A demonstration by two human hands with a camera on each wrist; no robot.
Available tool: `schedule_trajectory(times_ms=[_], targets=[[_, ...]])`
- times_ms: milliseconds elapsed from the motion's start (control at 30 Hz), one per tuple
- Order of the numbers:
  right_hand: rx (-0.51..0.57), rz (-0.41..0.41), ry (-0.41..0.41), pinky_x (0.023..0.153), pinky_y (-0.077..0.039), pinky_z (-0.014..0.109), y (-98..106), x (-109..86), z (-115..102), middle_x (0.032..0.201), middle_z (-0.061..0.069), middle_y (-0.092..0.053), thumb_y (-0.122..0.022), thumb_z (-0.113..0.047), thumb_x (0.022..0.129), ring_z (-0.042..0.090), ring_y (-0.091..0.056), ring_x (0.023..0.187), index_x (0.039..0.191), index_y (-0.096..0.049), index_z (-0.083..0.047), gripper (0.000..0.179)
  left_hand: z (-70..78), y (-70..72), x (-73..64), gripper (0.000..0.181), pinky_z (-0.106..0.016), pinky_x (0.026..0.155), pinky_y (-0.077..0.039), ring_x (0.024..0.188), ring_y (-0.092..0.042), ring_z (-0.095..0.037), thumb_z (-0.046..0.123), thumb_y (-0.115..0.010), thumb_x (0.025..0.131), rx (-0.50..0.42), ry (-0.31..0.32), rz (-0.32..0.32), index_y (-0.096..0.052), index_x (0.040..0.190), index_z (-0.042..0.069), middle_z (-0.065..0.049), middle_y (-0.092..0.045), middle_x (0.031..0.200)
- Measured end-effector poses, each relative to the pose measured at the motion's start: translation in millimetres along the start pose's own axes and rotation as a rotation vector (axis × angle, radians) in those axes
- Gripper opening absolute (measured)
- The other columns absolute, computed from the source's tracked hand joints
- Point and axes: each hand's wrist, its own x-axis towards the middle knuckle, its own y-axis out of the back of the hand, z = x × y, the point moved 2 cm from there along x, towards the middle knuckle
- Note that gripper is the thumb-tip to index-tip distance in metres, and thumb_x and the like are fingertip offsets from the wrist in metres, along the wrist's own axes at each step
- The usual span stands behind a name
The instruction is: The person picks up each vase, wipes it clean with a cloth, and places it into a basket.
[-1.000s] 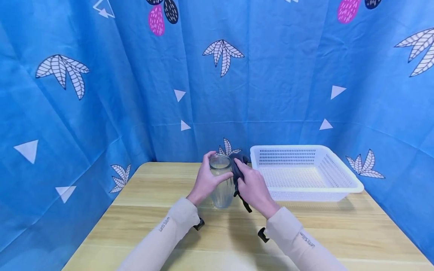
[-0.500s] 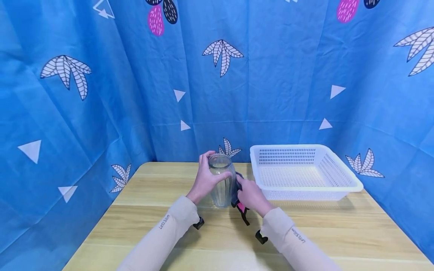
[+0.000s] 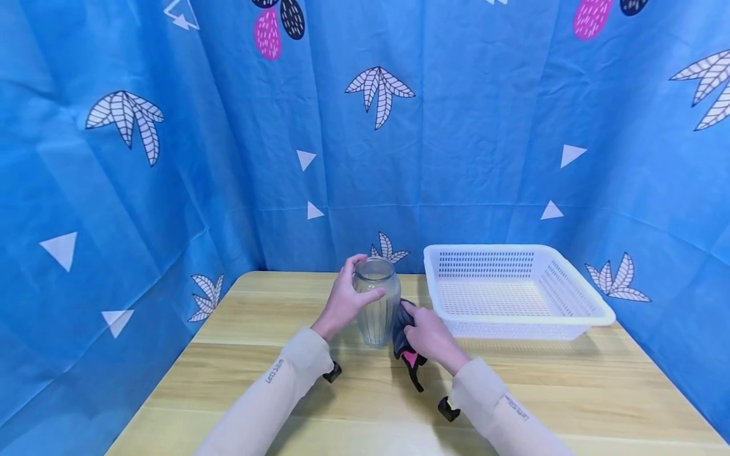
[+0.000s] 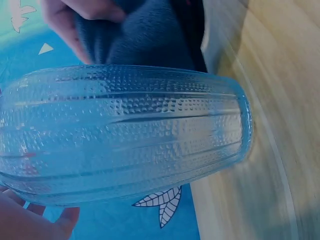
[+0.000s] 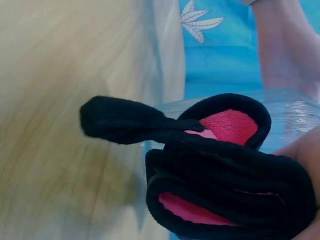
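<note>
A clear ribbed glass vase (image 3: 379, 316) stands upright, its base right at the wooden table top. My left hand (image 3: 352, 301) grips it near the rim, thumb across the front and fingers round the far side. In the left wrist view the vase's dimpled wall (image 4: 125, 130) fills the middle. My right hand (image 3: 429, 332) holds a folded dark grey cloth (image 3: 402, 329) against the vase's right side. Its black edging, pink inner face and black hanging loop (image 5: 120, 120) show in the right wrist view. The right fingertips are partly hidden by the cloth.
A white perforated plastic basket (image 3: 516, 326) sits on the table at the back right, close beyond my right hand. The wooden table (image 3: 274, 386) ends at a blue patterned curtain (image 3: 365, 164) behind and on both sides.
My right hand has slid the cloth down the vase's side from near the rim to the lower body, and pink lining now shows. My left hand keeps its grip on the vase.
</note>
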Motion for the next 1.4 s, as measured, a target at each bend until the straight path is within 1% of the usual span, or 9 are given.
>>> schedule_trajectory(times_ms=[100, 233, 400, 567, 767, 933, 1100, 1267, 1400], targets=[[-0.003, 0.049, 0.033, 0.042, -0.043, 0.03, 8.9, -4.5, -8.5, 0.065, 0.009, -0.058, -0.054, -0.004, 0.094, 0.014, -0.047, 0.041, 0.154, -0.04, -0.01, 0.062, 0.5, -1.3, -0.3, 0.08, -0.052, 0.114, -0.037, 0.136, -0.046, -0.023, 0.035, -0.082, 0.082, 0.002, -0.007, -0.023, -0.038, 0.148, 0.026, -0.001, -0.046, 0.148], [-0.026, 0.129, 0.085, 0.046, -0.045, 0.031, 22.5, -6.6, -22.9, 0.061, 0.007, -0.055, -0.054, -0.004, 0.093, 0.015, -0.049, 0.042, 0.153, -0.042, -0.01, 0.062, 0.5, -4.5, 1.0, 0.085, -0.048, 0.112, -0.039, 0.131, -0.047, -0.02, 0.047, -0.083, 0.079, 0.057, -0.017, -0.003, -0.038, 0.148, 0.026, 0.0, -0.041, 0.144], [-0.043, 0.236, 0.168, 0.053, -0.048, 0.031, 38.3, -4.8, -40.3, 0.092, 0.016, -0.07, -0.054, -0.002, 0.092, 0.015, -0.053, 0.048, 0.153, -0.045, -0.016, 0.063, -0.3, -7.3, 3.7, 0.089, -0.043, 0.108, -0.041, 0.124, -0.048, -0.017, 0.053, -0.086, 0.074, 0.091, -0.032, 0.034, -0.042, 0.145, 0.024, 0.001, -0.041, 0.135], [-0.084, 0.304, 0.238, 0.07, -0.053, 0.038, 46.2, -0.7, -50.6, 0.125, 0.019, -0.067, -0.056, -0.002, 0.091, 0.024, -0.066, 0.072, 0.151, -0.047, -0.018, 0.063, 1.2, -7.4, 6.1, 0.093, -0.046, 0.112, -0.039, 0.128, -0.048, -0.019, 0.048, -0.088, 0.074, 0.08, -0.016, 0.032, -0.037, 0.149, 0.026, 0.0, -0.047, 0.141], [-0.15, 0.225, 0.166, 0.087, -0.054, 0.044, 37.3, 7.2, -42.6, 0.138, 0.02, -0.06, -0.057, -0.002, 0.093, 0.029, -0.066, 0.096, 0.157, -0.036, -0.012, 0.068, 2.8, -6.4, 7.8, 0.094, -0.049, 0.109, -0.043, 0.127, -0.054, -0.024, 0.03, -0.087, 0.078, -0.037, 0.028, 0.0, -0.029, 0.152, 0.029, -0.004, -0.051, 0.144], [-0.16, 0.156, 0.094, 0.073, -0.055, 0.038, 16.7, 11.5, -26.7, 0.136, 0.023, -0.061, -0.059, -0.003, 0.094, 0.023, -0.064, 0.078, 0.158, -0.029, -0.008, 0.071, -2.4, -6.9, 8.1, 0.089, -0.05, 0.107, -0.045, 0.123, -0.056, -0.025, 0.027, -0.086, 0.08, -0.081, 0.042, -0.011, -0.03, 0.15, 0.029, -0.004, -0.053, 0.14], [-0.144, 0.029, 0.034, 0.047, -0.048, 0.032, -6.9, 10.8, -7.6, 0.106, 0.022, -0.069, -0.057, -0.003, 0.094, 0.019, -0.056, 0.053, 0.159, -0.027, -0.006, 0.071, -5.6, -7.5, 8.5, 0.086, -0.048, 0.105, -0.046, 0.121, -0.057, -0.022, 0.043, -0.088, 0.075, -0.05, 0.036, 0.021, -0.037, 0.144, 0.032, 0.0, -0.053, 0.135], [-0.124, -0.067, 0.008, 0.04, -0.041, 0.028, -17.6, 7.8, 5.6, 0.086, 0.016, -0.067, -0.054, 0.0, 0.093, 0.013, -0.047, 0.043, 0.157, -0.03, -0.004, 0.068, -5.6, -8.8, 7.6, 0.083, -0.049, 0.105, -0.045, 0.122, -0.051, -0.022, 0.051, -0.088, 0.072, 0.037, 0.012, 0.061, -0.044, 0.14, 0.033, 0.001, -0.04, 0.134], [-0.089, -0.044, 0.006, 0.04, -0.04, 0.027, -12.9, 3.7, 6.5, 0.093, 0.021, -0.068, -0.053, -0.003, 0.095, 0.012, -0.043, 0.04, 0.156, -0.034, -0.005, 0.064, -3.0, -7.5, 6.3, 0.084, -0.049, 0.105, -0.043, 0.122, -0.048, -0.022, 0.051, -0.088, 0.071, 0.067, -0.003, 0.076, -0.045, 0.142, 0.036, -0.001, -0.039, 0.13]])
